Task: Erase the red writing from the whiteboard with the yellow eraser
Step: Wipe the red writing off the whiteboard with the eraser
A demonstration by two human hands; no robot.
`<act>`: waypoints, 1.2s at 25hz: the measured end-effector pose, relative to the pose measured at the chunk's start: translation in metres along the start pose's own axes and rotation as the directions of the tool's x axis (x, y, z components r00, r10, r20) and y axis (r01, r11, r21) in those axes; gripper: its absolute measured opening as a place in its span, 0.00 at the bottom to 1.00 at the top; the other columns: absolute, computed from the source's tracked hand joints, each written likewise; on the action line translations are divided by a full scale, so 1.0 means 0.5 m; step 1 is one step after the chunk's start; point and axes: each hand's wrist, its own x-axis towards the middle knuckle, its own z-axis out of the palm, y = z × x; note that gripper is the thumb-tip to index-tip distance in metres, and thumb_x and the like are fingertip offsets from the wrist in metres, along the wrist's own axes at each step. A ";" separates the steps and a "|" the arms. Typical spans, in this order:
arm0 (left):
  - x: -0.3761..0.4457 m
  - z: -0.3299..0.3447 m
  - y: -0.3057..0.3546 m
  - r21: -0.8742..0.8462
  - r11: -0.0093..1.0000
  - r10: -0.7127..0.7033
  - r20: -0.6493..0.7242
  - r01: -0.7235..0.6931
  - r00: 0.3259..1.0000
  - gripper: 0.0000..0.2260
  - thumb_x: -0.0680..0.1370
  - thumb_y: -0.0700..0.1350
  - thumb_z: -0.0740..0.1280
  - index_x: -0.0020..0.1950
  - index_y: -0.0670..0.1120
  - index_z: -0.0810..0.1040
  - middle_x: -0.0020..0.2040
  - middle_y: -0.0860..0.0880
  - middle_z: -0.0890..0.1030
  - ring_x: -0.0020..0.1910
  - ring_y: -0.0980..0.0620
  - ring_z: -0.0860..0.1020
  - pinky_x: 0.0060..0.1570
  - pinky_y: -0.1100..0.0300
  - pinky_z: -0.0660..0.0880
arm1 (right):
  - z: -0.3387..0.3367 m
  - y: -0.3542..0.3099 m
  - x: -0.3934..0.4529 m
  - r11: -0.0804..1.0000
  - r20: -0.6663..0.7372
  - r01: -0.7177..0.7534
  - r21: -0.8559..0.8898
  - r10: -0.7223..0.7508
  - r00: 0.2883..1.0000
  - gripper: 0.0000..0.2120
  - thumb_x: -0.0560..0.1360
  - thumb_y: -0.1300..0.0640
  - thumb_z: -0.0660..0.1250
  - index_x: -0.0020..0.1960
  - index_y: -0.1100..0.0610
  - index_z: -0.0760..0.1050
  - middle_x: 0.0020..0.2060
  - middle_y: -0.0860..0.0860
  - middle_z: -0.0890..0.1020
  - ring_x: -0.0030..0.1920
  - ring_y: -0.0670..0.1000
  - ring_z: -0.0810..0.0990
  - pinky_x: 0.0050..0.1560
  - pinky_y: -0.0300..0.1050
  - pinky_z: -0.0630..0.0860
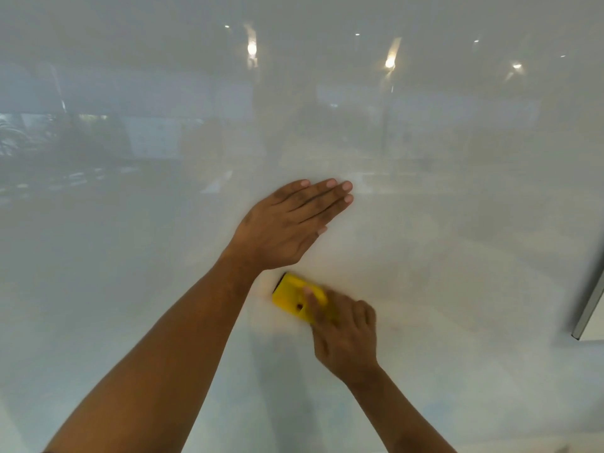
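Under the left hand (287,223), just below its wrist, sits the yellow eraser (295,297), pressed flat against the whiteboard (130,256).

- Eraser: yellow body with a dark pad edge showing at its upper-left end; 1 small dark hole in its back. Tilted, upper-left to lower-right.
- Right hand (346,331): clamped over the eraser's lower-right end, index finger laid along its back, remaining fingers curled. Motion-blurred.
- Left hand: released, grasping nothing; palm flat to the board, 4 fingers together and pointing right, thumb tucked beneath.
- Whiteboard: glossy, fills nearly the whole view, carrying soft reflections of ceiling lights (389,63) above both hands. No legible red writing; a faint pinkish-orange haze shows around the eraser and right of the hands.
- Board's metal frame edge (588,308): far right of the right hand.
- Both forearms bare.
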 end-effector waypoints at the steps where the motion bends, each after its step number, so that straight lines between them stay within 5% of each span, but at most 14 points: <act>1: -0.003 0.000 0.001 0.005 1.000 -0.021 -0.003 0.021 1.000 0.25 0.89 0.48 0.54 0.86 0.46 0.59 0.86 0.47 0.59 0.85 0.49 0.57 0.84 0.51 0.58 | 0.006 -0.007 0.007 0.990 -0.013 -0.123 0.062 0.124 0.992 0.34 0.69 0.58 0.74 0.74 0.52 0.71 0.56 0.58 0.81 0.46 0.59 0.76 0.48 0.52 0.70; 2: -0.007 -0.001 0.001 0.006 0.998 -0.055 -0.005 0.055 0.998 0.25 0.89 0.48 0.54 0.87 0.45 0.58 0.86 0.47 0.59 0.86 0.49 0.57 0.84 0.51 0.57 | 0.013 -0.027 0.000 0.991 -0.010 -0.122 0.060 0.123 0.992 0.33 0.69 0.58 0.73 0.74 0.52 0.71 0.56 0.59 0.81 0.45 0.60 0.76 0.48 0.52 0.69; 5: -0.036 -0.009 -0.009 0.009 0.989 -0.148 -0.010 0.148 0.989 0.27 0.88 0.49 0.56 0.86 0.44 0.58 0.86 0.46 0.59 0.86 0.48 0.57 0.84 0.50 0.57 | 0.016 -0.058 -0.022 0.950 0.070 0.313 -0.006 -0.312 0.947 0.34 0.71 0.60 0.69 0.76 0.50 0.70 0.55 0.57 0.81 0.46 0.60 0.79 0.51 0.53 0.71; 9: -0.070 -0.028 -0.044 0.021 0.992 -0.123 0.001 0.123 0.992 0.26 0.88 0.48 0.57 0.86 0.44 0.59 0.86 0.46 0.60 0.85 0.48 0.58 0.83 0.49 0.59 | 0.026 -0.076 0.031 0.998 -0.052 0.011 0.059 -0.008 0.999 0.26 0.74 0.59 0.68 0.73 0.51 0.74 0.57 0.58 0.79 0.47 0.59 0.76 0.50 0.52 0.69; 12: -0.096 -0.038 -0.059 0.032 0.992 -0.122 0.012 0.121 0.992 0.25 0.88 0.48 0.56 0.86 0.44 0.60 0.86 0.47 0.61 0.85 0.49 0.58 0.84 0.50 0.58 | 0.029 -0.107 0.022 0.899 0.052 0.438 0.007 -0.438 0.897 0.29 0.75 0.61 0.62 0.76 0.50 0.71 0.58 0.57 0.77 0.48 0.59 0.77 0.53 0.54 0.71; 16: -0.135 -0.044 -0.071 0.085 0.975 -0.206 -0.008 0.206 0.979 0.26 0.87 0.48 0.55 0.86 0.44 0.60 0.85 0.46 0.61 0.85 0.49 0.59 0.84 0.50 0.58 | 0.035 -0.105 0.093 0.970 -0.047 0.236 0.061 -0.234 0.971 0.30 0.72 0.62 0.66 0.74 0.51 0.73 0.57 0.57 0.81 0.48 0.60 0.79 0.53 0.53 0.70; 19: -0.139 -0.053 -0.078 0.064 0.982 -0.178 0.019 0.176 0.984 0.26 0.88 0.48 0.55 0.86 0.44 0.60 0.86 0.46 0.61 0.85 0.49 0.58 0.83 0.50 0.59 | 0.033 -0.129 0.068 0.808 0.044 0.587 0.042 -0.589 0.807 0.27 0.79 0.63 0.55 0.77 0.54 0.68 0.58 0.58 0.80 0.50 0.60 0.77 0.54 0.55 0.72; 23: -0.144 -0.061 -0.092 0.079 0.989 -0.132 0.042 0.128 0.990 0.25 0.88 0.49 0.54 0.86 0.44 0.60 0.86 0.46 0.60 0.85 0.49 0.59 0.83 0.50 0.60 | 0.051 -0.148 0.098 0.928 -0.021 0.371 0.041 -0.370 0.929 0.29 0.75 0.62 0.63 0.76 0.55 0.70 0.56 0.59 0.80 0.47 0.61 0.78 0.52 0.55 0.71; 26: -0.146 -0.063 -0.083 0.074 0.985 -0.157 0.042 0.153 0.987 0.26 0.88 0.48 0.54 0.86 0.44 0.59 0.86 0.47 0.60 0.85 0.49 0.58 0.83 0.49 0.60 | 0.069 -0.187 0.030 0.738 0.070 0.675 0.003 -0.674 0.736 0.24 0.82 0.60 0.55 0.78 0.57 0.67 0.56 0.58 0.78 0.51 0.59 0.77 0.56 0.55 0.72; 27: -0.152 -0.062 -0.077 0.076 0.983 -0.172 0.034 0.169 0.985 0.26 0.88 0.47 0.55 0.86 0.44 0.59 0.86 0.47 0.60 0.85 0.49 0.58 0.83 0.49 0.60 | 0.071 -0.181 0.022 0.742 0.067 0.671 -0.009 -0.669 0.740 0.23 0.83 0.60 0.54 0.78 0.56 0.67 0.57 0.58 0.78 0.52 0.59 0.76 0.56 0.54 0.71; 30: -0.178 -0.054 -0.059 0.072 0.965 -0.250 -0.016 0.251 0.968 0.26 0.87 0.46 0.57 0.86 0.44 0.61 0.85 0.46 0.62 0.85 0.48 0.59 0.83 0.48 0.61 | 0.070 -0.179 0.029 0.938 0.070 0.341 0.062 -0.345 0.936 0.25 0.80 0.63 0.55 0.75 0.53 0.72 0.58 0.60 0.79 0.51 0.60 0.76 0.53 0.55 0.72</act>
